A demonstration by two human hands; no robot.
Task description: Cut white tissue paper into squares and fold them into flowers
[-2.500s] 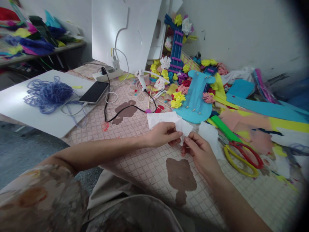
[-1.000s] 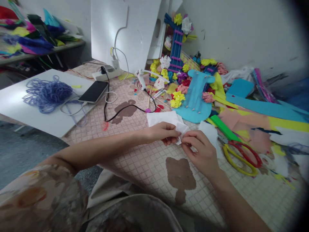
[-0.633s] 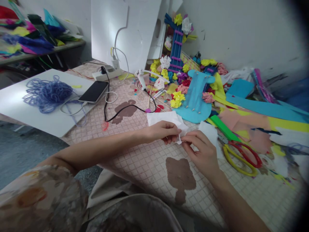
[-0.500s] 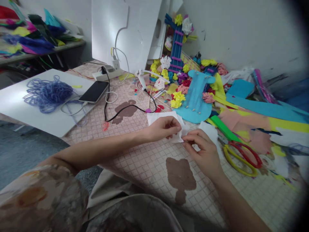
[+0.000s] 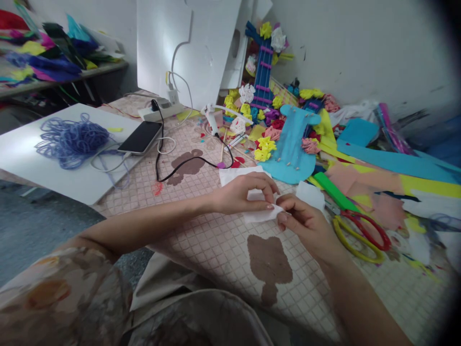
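Between my hands is a piece of white crepe-like paper (image 5: 260, 216), held a little above the patterned tabletop. My left hand (image 5: 245, 193) pinches it between thumb and fingers from the left. From the right, my right hand (image 5: 300, 218) closes its fingertips on the paper's right end, and the two hands' fingers nearly meet there. Another white sheet (image 5: 234, 175) lies just behind my left hand. A further white piece (image 5: 310, 194) rests behind my right hand, partly covered by it.
Scissors (image 5: 358, 235) with red and yellow handles lie right of my right hand. Behind stand a blue paper cutout (image 5: 293, 149), crumpled paper flowers (image 5: 264, 148) and a white glue gun (image 5: 213, 120) with its black cord. A phone (image 5: 140, 137) and purple yarn (image 5: 74, 139) lie left.
Both hands have come closer together, and my left fingers have stretched rightward over the paper. The held white paper now lies flatter and extends lower beneath my left thumb.
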